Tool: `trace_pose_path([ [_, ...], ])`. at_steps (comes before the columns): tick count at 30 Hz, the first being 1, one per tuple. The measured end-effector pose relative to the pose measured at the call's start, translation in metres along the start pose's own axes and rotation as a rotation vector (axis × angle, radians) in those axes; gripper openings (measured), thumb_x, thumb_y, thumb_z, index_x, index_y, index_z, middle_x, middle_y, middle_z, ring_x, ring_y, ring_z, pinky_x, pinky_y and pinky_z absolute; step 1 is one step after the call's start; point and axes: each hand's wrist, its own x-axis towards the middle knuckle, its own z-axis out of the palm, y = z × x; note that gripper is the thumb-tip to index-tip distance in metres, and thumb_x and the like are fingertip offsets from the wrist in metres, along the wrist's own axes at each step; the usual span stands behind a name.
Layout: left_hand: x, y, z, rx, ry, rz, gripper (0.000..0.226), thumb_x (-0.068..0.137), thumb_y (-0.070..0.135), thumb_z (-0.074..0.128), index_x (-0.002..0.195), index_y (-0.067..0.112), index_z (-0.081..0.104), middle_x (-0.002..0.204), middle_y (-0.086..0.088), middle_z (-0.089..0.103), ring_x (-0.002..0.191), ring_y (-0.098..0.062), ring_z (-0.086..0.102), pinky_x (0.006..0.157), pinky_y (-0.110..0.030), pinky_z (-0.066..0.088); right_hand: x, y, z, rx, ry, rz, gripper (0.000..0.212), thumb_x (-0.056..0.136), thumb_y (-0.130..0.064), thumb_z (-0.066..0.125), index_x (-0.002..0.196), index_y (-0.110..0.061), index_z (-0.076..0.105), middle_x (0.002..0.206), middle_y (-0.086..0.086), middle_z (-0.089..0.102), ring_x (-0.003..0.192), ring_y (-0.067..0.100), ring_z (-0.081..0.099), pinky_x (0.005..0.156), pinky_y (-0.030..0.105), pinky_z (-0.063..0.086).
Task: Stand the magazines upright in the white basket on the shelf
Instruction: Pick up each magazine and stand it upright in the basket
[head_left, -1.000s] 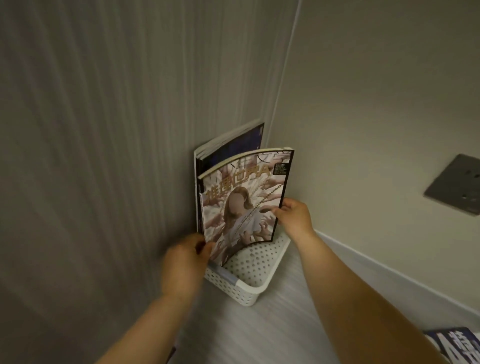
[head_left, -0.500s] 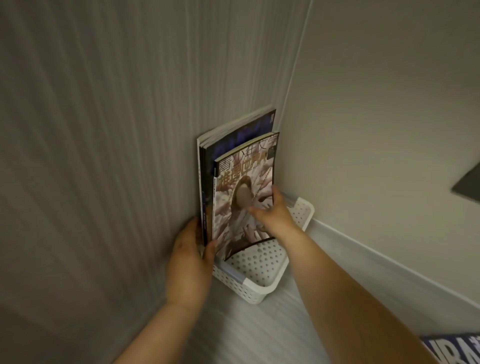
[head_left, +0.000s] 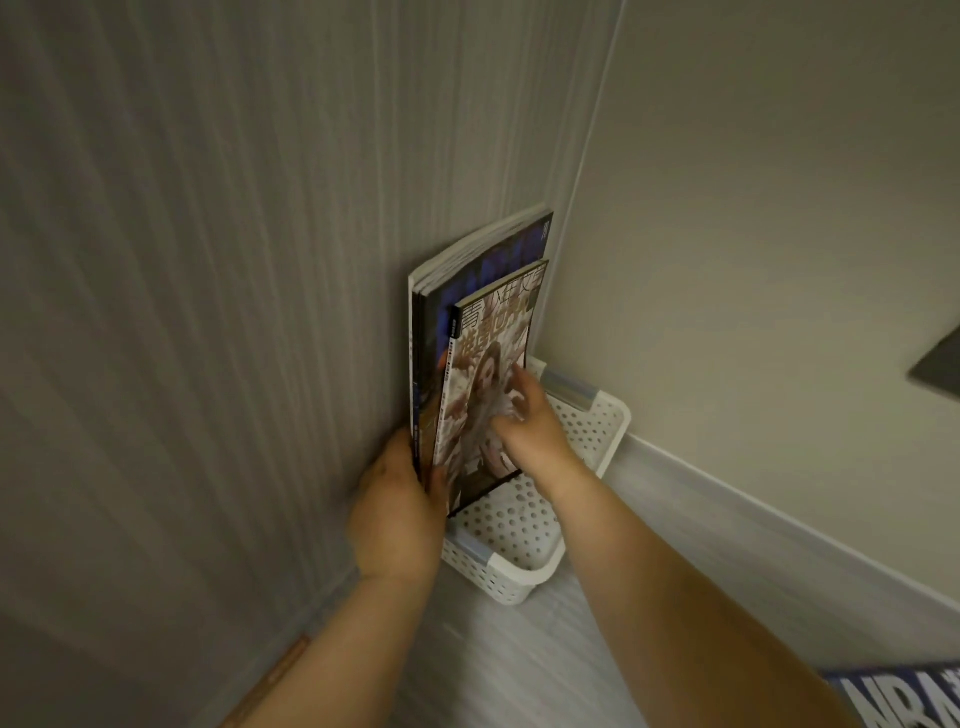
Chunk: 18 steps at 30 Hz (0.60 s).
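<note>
head view: front magazine going in beside the stack

head camera looks down into the far left corner of the shelf (head_left: 519, 660), where the white basket (head_left: 524, 574) sits against the left wall (head_left: 208, 312). i see the dark blue magazines (head_left: 483, 265) standing upright in the basket's left side, leaning on that wall. the front magazine (head_left: 491, 338), the one with a figure on its cover, stands just to the right of them, its lower edge down inside the basket.

my left hand (head_left: 397, 512) has its fingers curled round the near edge of the dark blue magazines, thumb just beside the front magazine's spine, grasping the stack. my right hand (head_left: 524, 421) lies with its fingers spread flat on the front magazine's cover, pressing it leftward and clasping nothing. they are a little blurred, so i can't read each one.

i judge this as the seating step: the front magazine is in, but needs squaring against the stack. the next move calls for a steady push left until the covers lie flush, then a gentle let-go of both hands, watching that nothing slumps into the basket's open right half.

a loose magazine (head_left: 904, 699) lies at the near right edge of the shelf, well apart from the basket, so i reckon the job isn't finished.
</note>
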Motion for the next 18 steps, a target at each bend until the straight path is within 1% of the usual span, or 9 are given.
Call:
trace_pose_path([
  [3,0.002,-0.003,0.001,0.009,-0.007,0.000,0.037,0.082,0.018,0.057,0.118,0.011,0.051,0.113,-0.017,0.064,0.099,-0.036,0.059,0.079,-0.042,0.051,0.023,-0.011,-0.009,0.050,0.140,0.056,0.063,0.088,-0.004,0.047,0.142,-0.020,0.018,0.146,0.009,0.035,0.124,0.023,0.042,0.091,0.025,0.035],
  [5,0.004,-0.005,0.001,0.013,-0.002,0.006,0.036,0.081,0.017,0.058,0.117,0.011,0.052,0.111,-0.017,0.065,0.097,-0.036,0.060,0.077,-0.041,0.051,0.037,-0.016,-0.014,0.107,0.138,0.137,0.069,0.086,0.002,0.046,0.143,-0.016,0.013,0.149,0.010,0.029,0.130,0.025,0.037,0.092,0.026,0.035],
  [6,0.004,-0.005,0.001,0.011,0.000,0.015,0.035,0.081,0.017,0.058,0.115,0.012,0.053,0.110,-0.016,0.065,0.096,-0.036,0.061,0.076,-0.040,0.051,0.043,-0.017,-0.015,0.133,0.111,0.149,0.067,0.085,0.005,0.046,0.142,-0.014,0.018,0.147,0.012,0.033,0.125,0.025,0.043,0.092,0.027,0.039],
  [8,0.003,-0.008,0.001,-0.006,0.006,0.048,0.035,0.080,0.016,0.059,0.115,0.013,0.054,0.109,-0.015,0.066,0.095,-0.035,0.061,0.074,-0.037,0.050,0.048,-0.020,-0.015,0.117,0.052,0.115,0.051,0.082,0.008,0.045,0.129,-0.011,0.040,0.134,0.017,0.050,0.095,0.019,0.058,0.074,0.025,0.049],
  [9,0.003,-0.009,0.001,-0.019,0.007,0.063,0.037,0.080,0.016,0.059,0.116,0.013,0.054,0.111,-0.014,0.066,0.096,-0.034,0.061,0.075,-0.035,0.048,0.050,-0.020,-0.014,0.111,0.054,0.094,0.045,0.082,0.008,0.044,0.122,-0.011,0.047,0.127,0.018,0.056,0.084,0.017,0.058,0.066,0.023,0.048],
  [11,0.001,-0.011,0.002,-0.042,0.009,0.077,0.042,0.079,0.017,0.061,0.120,0.015,0.051,0.114,-0.011,0.064,0.100,-0.032,0.060,0.077,-0.033,0.047,0.053,-0.017,-0.013,0.197,0.087,0.080,0.045,0.080,0.009,0.044,0.121,-0.009,0.049,0.121,0.015,0.058,0.091,0.021,0.059,0.070,0.026,0.050],
  [14,-0.001,-0.011,0.003,-0.044,0.016,0.087,0.047,0.079,0.018,0.063,0.123,0.014,0.049,0.120,-0.011,0.061,0.106,-0.032,0.057,0.082,-0.037,0.049,0.052,-0.016,-0.014,0.310,0.103,0.032,0.048,0.081,0.008,0.047,0.126,-0.009,0.046,0.109,0.004,0.058,0.097,0.020,0.057,0.074,0.021,0.052],
  [16,-0.001,-0.011,0.004,-0.050,0.026,0.084,0.045,0.079,0.017,0.063,0.122,0.014,0.050,0.118,-0.012,0.062,0.106,-0.031,0.057,0.079,-0.034,0.046,0.051,-0.016,-0.014,0.278,0.090,0.013,0.047,0.081,0.007,0.049,0.125,-0.009,0.045,0.108,0.002,0.055,0.098,0.019,0.056,0.079,0.023,0.050],
  [18,0.000,-0.012,0.003,-0.061,0.032,0.088,0.041,0.079,0.016,0.062,0.119,0.016,0.053,0.115,-0.010,0.064,0.103,-0.031,0.058,0.074,-0.027,0.041,0.047,-0.017,-0.013,0.226,0.079,0.013,0.045,0.081,0.006,0.049,0.122,-0.012,0.048,0.106,0.003,0.054,0.093,0.016,0.056,0.073,0.019,0.050],
])
